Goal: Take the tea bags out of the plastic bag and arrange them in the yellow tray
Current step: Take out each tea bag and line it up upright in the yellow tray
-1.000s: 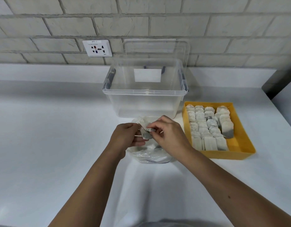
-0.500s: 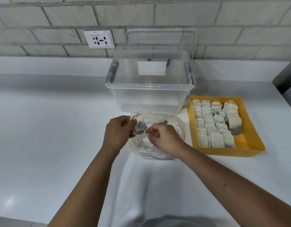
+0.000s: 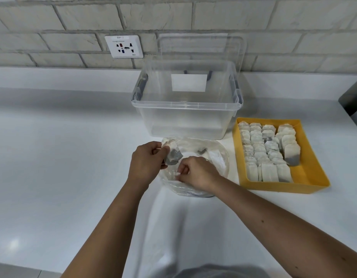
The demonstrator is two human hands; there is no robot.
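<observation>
Here we are at a smooth white counter (image 3: 53, 157) under a rough pale brick wall (image 3: 53, 17). The left hand (image 3: 145, 163) has a tea bag (image 3: 173, 154) pinched between thumb and fingers, lifted just over the far left rim of the plastic bag (image 3: 219, 157). It is soft, crinkled paper, pale at the top and grey-dark where the tea sits. Its long axis runs far to near with a slight slant, pale end away, dark end toward the person.

The right hand (image 3: 195, 173) is curled over the mouth of the plastic bag, fingertips nipping a small white tab (image 3: 177, 173). Whether that is a tag or a bit of film I can't tell. The plastic bag is thin, clear and wrinkled, slumped in a round heap. More bags show dimly inside it, though both hands cover much of it.

To the right, well apart from the hands, sits the yellow tray (image 3: 314, 157), rectangular and stiff-walled, its long side running far to near. The packed tea bags (image 3: 262, 149) overlap like shingles in rows along that length. One at the right lies flatter, dark end nearer.

Just beyond the plastic bag stands a clear storage box (image 3: 185, 121), glossy, with a white label (image 3: 189, 82) showing through it. Its lid (image 3: 201, 47) leans against the wall behind. A white wall socket (image 3: 124, 46) sits to the far left of the box.
</observation>
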